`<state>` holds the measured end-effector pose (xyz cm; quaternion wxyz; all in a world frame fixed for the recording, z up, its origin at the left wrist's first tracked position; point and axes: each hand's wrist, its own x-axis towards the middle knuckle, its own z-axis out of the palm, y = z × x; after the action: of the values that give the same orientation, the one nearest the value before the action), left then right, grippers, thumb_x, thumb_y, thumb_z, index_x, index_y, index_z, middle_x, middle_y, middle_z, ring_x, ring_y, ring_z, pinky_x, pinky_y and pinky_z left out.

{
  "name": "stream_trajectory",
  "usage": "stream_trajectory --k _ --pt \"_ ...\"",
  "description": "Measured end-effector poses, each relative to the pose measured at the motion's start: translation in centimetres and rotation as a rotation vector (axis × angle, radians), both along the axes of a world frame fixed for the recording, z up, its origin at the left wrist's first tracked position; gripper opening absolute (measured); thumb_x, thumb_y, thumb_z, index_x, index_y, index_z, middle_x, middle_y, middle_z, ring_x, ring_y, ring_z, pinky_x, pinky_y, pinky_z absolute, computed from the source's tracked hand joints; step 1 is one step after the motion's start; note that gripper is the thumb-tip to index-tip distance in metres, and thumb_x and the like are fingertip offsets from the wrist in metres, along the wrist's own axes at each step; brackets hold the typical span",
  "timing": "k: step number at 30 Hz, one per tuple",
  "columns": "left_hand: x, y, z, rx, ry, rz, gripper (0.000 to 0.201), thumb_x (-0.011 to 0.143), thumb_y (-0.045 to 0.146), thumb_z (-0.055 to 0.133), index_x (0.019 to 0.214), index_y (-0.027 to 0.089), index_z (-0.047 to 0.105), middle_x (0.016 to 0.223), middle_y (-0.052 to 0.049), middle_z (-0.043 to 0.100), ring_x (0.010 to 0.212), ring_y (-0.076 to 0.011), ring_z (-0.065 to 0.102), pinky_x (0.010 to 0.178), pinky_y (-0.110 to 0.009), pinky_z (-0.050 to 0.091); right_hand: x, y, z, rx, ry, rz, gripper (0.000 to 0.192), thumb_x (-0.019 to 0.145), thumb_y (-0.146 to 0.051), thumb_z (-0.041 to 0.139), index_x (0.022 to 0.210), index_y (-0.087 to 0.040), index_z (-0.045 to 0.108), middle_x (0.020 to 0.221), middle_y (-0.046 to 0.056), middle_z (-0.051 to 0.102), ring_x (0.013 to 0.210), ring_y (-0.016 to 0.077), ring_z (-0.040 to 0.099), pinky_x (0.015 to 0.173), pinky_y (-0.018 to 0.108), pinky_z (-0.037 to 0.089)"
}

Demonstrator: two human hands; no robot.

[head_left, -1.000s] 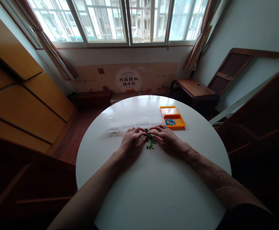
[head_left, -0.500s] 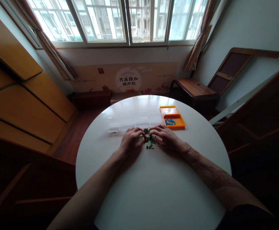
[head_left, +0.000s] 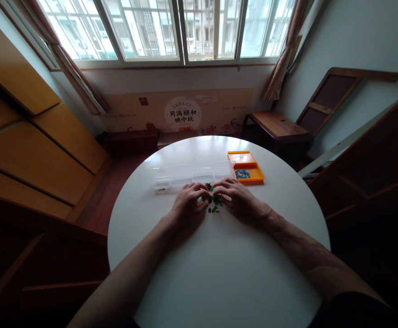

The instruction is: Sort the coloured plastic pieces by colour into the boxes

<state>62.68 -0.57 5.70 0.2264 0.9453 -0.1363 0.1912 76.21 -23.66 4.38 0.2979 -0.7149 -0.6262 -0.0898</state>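
Palms-down left hand [head_left: 187,206] and right hand [head_left: 237,197] flank small bricks [head_left: 213,199], fingers curled; grip unclear.

Both hands lie palm-down, left [head_left: 187,206] and right [head_left: 237,197], fingertips nearly meeting.

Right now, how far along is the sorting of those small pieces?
Done: a batch of blue pieces lies in the orange tray. In hand: left hand and right hand rest on the white table, flanking a loose pile of green and dark pieces. Left: that pile, and the clear compartment box looks nearly empty.
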Motion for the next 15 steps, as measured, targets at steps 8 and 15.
stream_trajectory --k 8,15 --pt "0.13 0.06 -0.36 0.056 -0.002 -0.068 0.017 0.1 0.032 0.074 0.113 0.034 0.084 0.126 -0.005 0.08 0.12 -0.0259 0.073 0.107 -0.044 0.053 0.06 -0.02 -0.08 0.016 0.021 -0.002 0.017 0.105 -0.02 0.07 0.117 -0.031 0.076 0.134 0.004 0.077 0.121 0.0276 0.067 0.111 0.049 0.054" --pt "0.22 0.22 -0.46 0.053 -0.059 -0.085 0.013 0.102 0.029 0.073 0.106 0.031 0.085 0.117 -0.003 0.082 0.115 -0.0228 0.075 0.101 -0.041 0.053 -0.61 0.01 0.24 0.042 0.098 -0.036 0.012 0.105 -0.025 0.074 0.113 -0.032 0.08 0.131 0.003 0.079 0.121 0.0257 0.067 0.112 0.047 0.053"
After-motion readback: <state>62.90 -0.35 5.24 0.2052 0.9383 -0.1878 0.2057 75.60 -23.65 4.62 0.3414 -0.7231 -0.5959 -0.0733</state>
